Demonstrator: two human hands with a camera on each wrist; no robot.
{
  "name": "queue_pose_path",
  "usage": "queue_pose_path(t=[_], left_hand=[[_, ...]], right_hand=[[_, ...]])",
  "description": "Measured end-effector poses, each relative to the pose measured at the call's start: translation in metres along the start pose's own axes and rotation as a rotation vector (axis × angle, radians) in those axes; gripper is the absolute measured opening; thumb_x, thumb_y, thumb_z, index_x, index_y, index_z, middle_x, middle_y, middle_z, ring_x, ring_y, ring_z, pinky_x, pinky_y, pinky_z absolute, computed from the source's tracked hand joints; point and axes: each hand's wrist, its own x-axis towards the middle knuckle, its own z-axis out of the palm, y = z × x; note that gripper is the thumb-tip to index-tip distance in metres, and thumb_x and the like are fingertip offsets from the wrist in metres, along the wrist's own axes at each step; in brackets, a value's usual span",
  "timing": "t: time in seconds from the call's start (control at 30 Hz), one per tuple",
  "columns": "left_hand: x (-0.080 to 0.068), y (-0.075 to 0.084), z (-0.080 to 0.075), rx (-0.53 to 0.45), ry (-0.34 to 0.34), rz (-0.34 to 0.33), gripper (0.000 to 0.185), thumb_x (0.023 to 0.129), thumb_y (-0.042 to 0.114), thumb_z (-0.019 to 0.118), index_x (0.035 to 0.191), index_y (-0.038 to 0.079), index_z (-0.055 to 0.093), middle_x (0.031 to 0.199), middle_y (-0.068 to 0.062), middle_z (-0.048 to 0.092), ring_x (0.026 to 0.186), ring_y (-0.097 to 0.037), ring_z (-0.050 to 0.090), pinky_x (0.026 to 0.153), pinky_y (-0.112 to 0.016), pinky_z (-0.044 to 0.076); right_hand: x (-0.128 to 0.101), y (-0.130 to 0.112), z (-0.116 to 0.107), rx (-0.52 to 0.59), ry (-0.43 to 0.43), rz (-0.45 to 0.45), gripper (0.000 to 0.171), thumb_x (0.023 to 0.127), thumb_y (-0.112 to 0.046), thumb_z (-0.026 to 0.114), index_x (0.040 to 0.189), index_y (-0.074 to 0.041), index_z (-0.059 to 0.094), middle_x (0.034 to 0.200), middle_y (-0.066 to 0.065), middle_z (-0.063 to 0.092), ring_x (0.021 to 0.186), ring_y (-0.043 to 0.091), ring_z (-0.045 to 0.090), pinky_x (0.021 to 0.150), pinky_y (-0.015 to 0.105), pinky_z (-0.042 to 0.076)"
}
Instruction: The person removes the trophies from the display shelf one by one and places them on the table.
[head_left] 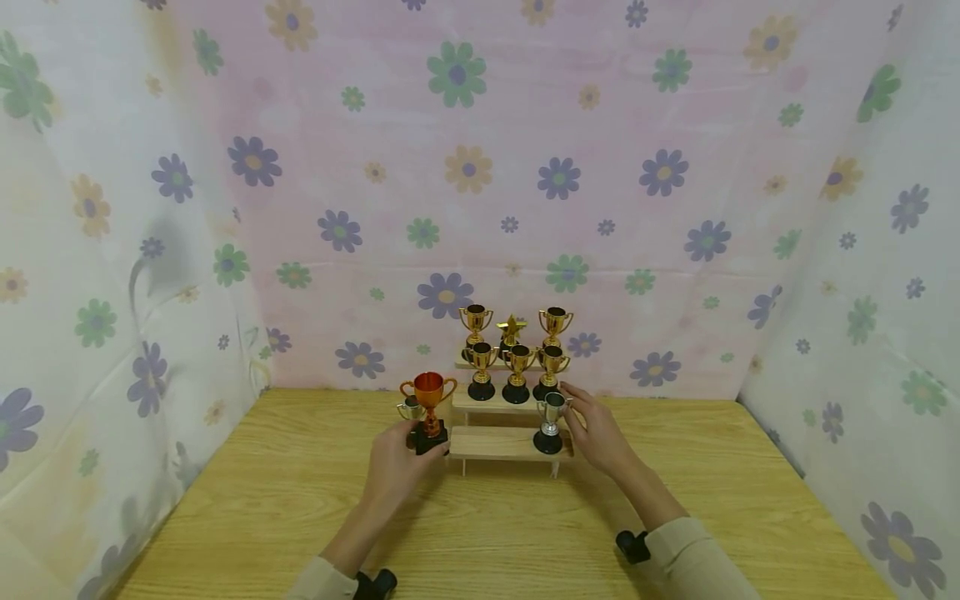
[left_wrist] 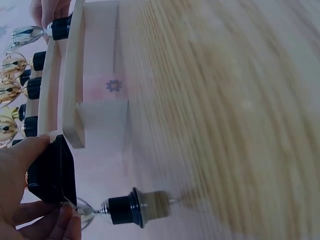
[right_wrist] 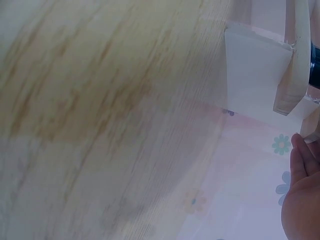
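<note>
My left hand (head_left: 401, 458) grips an orange-bronze trophy cup (head_left: 430, 390) by its black base (left_wrist: 52, 172), just beside the left end of a wooden tiered stand (head_left: 495, 444). Right behind it shows a small silver trophy (head_left: 411, 408); in the left wrist view its black base (left_wrist: 122, 210) points tableward, its cup close to my fingers. At the stand's right end is my right hand (head_left: 597, 429), fingers extended, fingertips right at the middle tier's end in the right wrist view. Near its thumb, another silver trophy (head_left: 551, 417) stands upright on the lowest tier.
Gold cups (head_left: 517, 367) line the middle tier. On the top tier a gold star trophy (head_left: 512, 329) stands between two gold cups (head_left: 555, 323). Flowered cloth (head_left: 480, 208) hangs behind and on both sides of the wood-grain table (head_left: 487, 533).
</note>
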Motion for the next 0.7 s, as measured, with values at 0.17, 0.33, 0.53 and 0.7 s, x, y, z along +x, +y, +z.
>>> queue_pose_path(t=[0.17, 0.33, 0.53, 0.7], left_hand=[[-0.001, -0.009, -0.008, 0.014, 0.016, -0.019, 0.043, 0.078, 0.025, 0.091, 0.108, 0.0, 0.074, 0.095, -0.012, 0.073, 0.076, -0.02, 0.062, 0.064, -0.032, 0.051], [-0.004, -0.017, -0.017, 0.011, 0.007, -0.063, 0.04, 0.078, 0.022, 0.091, 0.106, 0.0, 0.074, 0.092, -0.01, 0.072, 0.069, -0.015, 0.053, 0.056, -0.025, 0.042], [-0.004, -0.027, -0.026, 0.008, -0.008, -0.111, 0.044, 0.079, 0.021, 0.09, 0.11, -0.004, 0.072, 0.097, -0.014, 0.074, 0.067, -0.014, 0.055, 0.055, -0.025, 0.044], [-0.002, -0.036, -0.03, 0.014, -0.014, -0.147, 0.045, 0.08, 0.021, 0.09, 0.112, -0.005, 0.071, 0.101, -0.018, 0.074, 0.071, -0.018, 0.06, 0.06, -0.029, 0.048]], right_hand=[[0.001, 0.0, 0.001, -0.012, 0.013, -0.02, 0.028, 0.106, -0.007, 0.053, 0.082, 0.002, 0.064, 0.148, 0.026, 0.051, 0.134, 0.047, 0.05, 0.096, 0.057, 0.048], [0.0, 0.0, 0.001, -0.014, 0.018, -0.032, 0.028, 0.105, -0.006, 0.053, 0.08, 0.0, 0.063, 0.147, 0.027, 0.051, 0.133, 0.048, 0.051, 0.097, 0.059, 0.048], [0.0, -0.001, 0.001, -0.008, 0.019, -0.034, 0.028, 0.105, -0.006, 0.053, 0.079, -0.001, 0.062, 0.148, 0.027, 0.051, 0.133, 0.048, 0.051, 0.097, 0.059, 0.048], [0.0, -0.001, 0.0, -0.002, 0.008, -0.014, 0.028, 0.105, -0.006, 0.054, 0.079, -0.001, 0.062, 0.149, 0.026, 0.05, 0.135, 0.047, 0.049, 0.102, 0.059, 0.045]])
